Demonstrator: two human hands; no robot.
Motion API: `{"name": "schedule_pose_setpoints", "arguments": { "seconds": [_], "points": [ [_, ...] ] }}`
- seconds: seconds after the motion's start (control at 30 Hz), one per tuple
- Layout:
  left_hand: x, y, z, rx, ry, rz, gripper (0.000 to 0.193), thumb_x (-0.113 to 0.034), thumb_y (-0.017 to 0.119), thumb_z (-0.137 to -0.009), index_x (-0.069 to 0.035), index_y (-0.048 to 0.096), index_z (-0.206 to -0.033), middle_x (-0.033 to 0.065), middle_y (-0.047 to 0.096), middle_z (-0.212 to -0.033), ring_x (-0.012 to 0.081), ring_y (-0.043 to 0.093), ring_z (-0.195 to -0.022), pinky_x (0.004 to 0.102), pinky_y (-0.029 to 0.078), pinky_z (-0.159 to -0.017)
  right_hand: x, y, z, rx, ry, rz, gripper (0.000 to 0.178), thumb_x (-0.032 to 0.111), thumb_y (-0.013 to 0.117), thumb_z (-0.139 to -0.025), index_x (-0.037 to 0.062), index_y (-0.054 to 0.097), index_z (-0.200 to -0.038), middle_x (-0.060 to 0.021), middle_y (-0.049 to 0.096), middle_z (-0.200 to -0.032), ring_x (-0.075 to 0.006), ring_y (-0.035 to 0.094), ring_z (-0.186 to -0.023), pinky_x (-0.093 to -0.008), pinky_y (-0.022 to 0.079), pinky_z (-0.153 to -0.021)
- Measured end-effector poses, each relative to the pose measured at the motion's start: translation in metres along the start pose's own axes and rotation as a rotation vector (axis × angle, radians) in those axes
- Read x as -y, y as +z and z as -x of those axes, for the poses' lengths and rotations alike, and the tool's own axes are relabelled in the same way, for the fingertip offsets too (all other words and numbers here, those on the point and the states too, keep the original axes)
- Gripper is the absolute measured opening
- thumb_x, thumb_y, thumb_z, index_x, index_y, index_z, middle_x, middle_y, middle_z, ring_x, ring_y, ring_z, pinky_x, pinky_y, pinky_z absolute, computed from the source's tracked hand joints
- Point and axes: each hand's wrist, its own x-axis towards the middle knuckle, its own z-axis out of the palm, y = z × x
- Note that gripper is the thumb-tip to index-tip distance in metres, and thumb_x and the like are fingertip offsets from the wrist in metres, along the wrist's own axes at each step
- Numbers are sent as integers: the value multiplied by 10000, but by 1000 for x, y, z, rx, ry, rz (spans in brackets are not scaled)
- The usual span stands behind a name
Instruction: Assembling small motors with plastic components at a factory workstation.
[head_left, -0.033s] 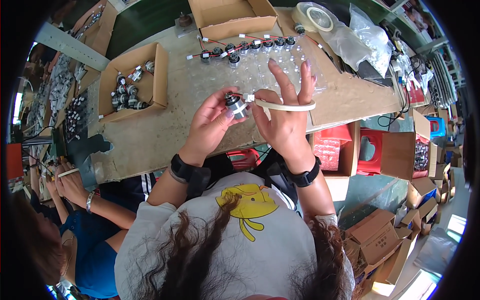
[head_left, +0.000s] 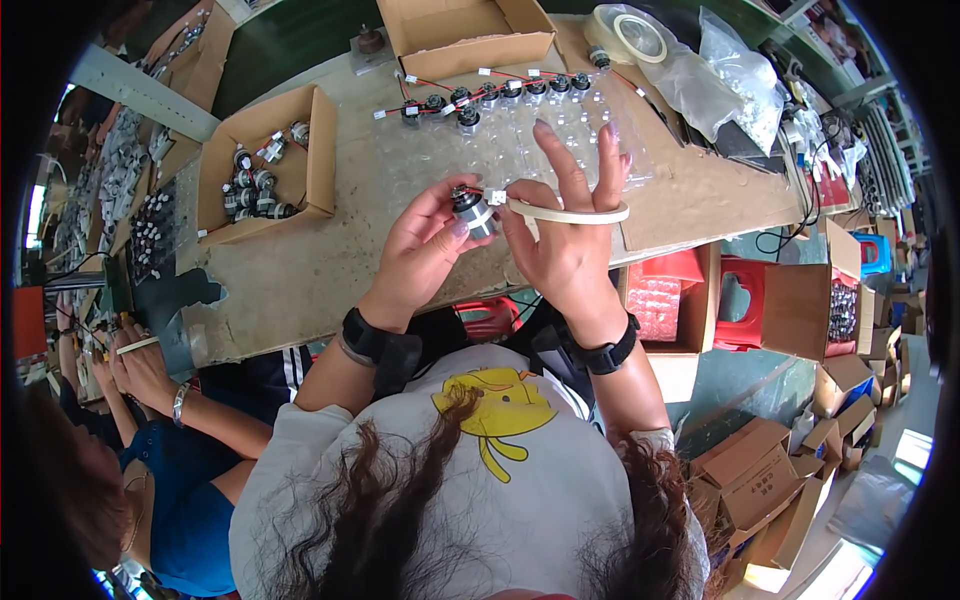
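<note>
At far left a co-worker's hands [head_left: 135,365] rest at the table edge, beside a cardboard box [head_left: 262,165] of small motors. The left hand [head_left: 425,250] grips a small motor [head_left: 472,213] with closed fingers, above the table [head_left: 300,270]. The right hand [head_left: 565,235] pinches its wire, other fingers spread, a tape ring [head_left: 570,213] around them. Nothing differs from before.

On the table [head_left: 300,280]: box of motors [head_left: 262,165] far left, motor row [head_left: 495,97] on the tray [head_left: 520,150] beyond both hands, tape roll [head_left: 628,32] far right.
</note>
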Motion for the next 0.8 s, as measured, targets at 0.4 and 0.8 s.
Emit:
{"name": "schedule_pose_setpoints", "arguments": {
  "seconds": [0.4, 0.8],
  "points": [
    [0, -4, -1, 42, 57, -16, 415, 19, 637, -838, -31, 482, -1220, 94, 552, -1196, 197, 557, -1115, 372, 457, -984, -4, -11, -4, 84, 24, -263, 182, 126, 724, -719, 109, 696, -897, -109, 461, -1396, -431, 74, -1419, -580, 101, -1111],
    [-8, -8, 1, 122, 85, -199, 382, -25, 595, -887, -31, 475, -1250, 124, 555, -1190, 207, 567, -1092, 359, 443, -984, -5, -16, -5, 127, 4, -263, 193, 152, 738, -702, 114, 716, -890, -139, 378, -1456, -450, 17, -1420, -574, 102, -1116]
  ]
}}
